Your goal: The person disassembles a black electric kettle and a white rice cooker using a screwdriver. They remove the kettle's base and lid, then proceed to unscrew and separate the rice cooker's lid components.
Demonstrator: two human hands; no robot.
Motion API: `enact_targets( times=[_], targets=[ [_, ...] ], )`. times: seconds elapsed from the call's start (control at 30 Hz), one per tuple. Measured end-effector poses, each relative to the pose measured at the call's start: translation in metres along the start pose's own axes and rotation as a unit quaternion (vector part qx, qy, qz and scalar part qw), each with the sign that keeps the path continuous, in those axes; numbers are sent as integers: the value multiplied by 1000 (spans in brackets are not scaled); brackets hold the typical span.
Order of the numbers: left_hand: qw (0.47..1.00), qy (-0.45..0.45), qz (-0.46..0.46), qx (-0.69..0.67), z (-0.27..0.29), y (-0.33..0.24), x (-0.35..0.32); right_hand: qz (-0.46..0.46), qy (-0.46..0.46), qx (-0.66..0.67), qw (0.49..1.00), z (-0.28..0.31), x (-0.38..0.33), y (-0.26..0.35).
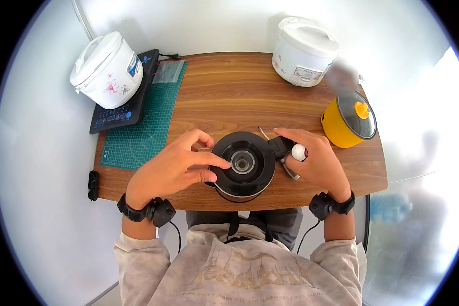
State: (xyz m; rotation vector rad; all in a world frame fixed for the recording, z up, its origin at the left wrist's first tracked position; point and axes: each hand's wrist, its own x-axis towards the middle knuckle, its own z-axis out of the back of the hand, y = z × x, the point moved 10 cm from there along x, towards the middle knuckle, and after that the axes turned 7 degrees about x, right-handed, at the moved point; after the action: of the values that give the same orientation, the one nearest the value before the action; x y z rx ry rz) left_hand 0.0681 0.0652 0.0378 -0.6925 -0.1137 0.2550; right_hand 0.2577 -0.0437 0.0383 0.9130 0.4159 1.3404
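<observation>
A round black-topped pot-like appliance stands at the table's near edge, a clear round piece set in its centre. From its right side juts a black handle. My left hand is at its left with fingers apart, the index fingertip reaching over the black top beside the clear piece and the thumb by the rim. My right hand is closed around a tool with a white rounded end and a bit of red, its index finger stretched over the handle. Below that hand shows a grey metal piece, partly hidden.
A white rice cooker rests on a black induction hob, partly over a green cutting mat. Another white rice cooker is at the back right, near a yellow pot with a glass lid. A small black object lies at the left edge.
</observation>
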Motion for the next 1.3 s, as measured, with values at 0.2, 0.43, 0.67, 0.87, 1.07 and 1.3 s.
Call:
enact_targets(
  times=[0.2,0.43,0.67,0.87,1.07,1.3],
  targets=[
    [1000,-16,8,13,0,-6,-2,-124,72,119,982,-5,3,-20],
    [990,-75,-6,122,0,-19,-5,-182,46,173,967,-5,0,-34],
    [975,-172,-94,109,20,-43,-9,-115,49,157,980,-10,5,-35],
    [981,-157,-113,26,35,-56,11,-101,44,158,981,-11,4,-32],
    [981,-146,-124,-31,48,-65,39,-135,55,145,979,-9,3,-24],
    [979,-91,-165,-71,44,-67,67,-89,64,145,983,-9,2,-32]
  ],
)
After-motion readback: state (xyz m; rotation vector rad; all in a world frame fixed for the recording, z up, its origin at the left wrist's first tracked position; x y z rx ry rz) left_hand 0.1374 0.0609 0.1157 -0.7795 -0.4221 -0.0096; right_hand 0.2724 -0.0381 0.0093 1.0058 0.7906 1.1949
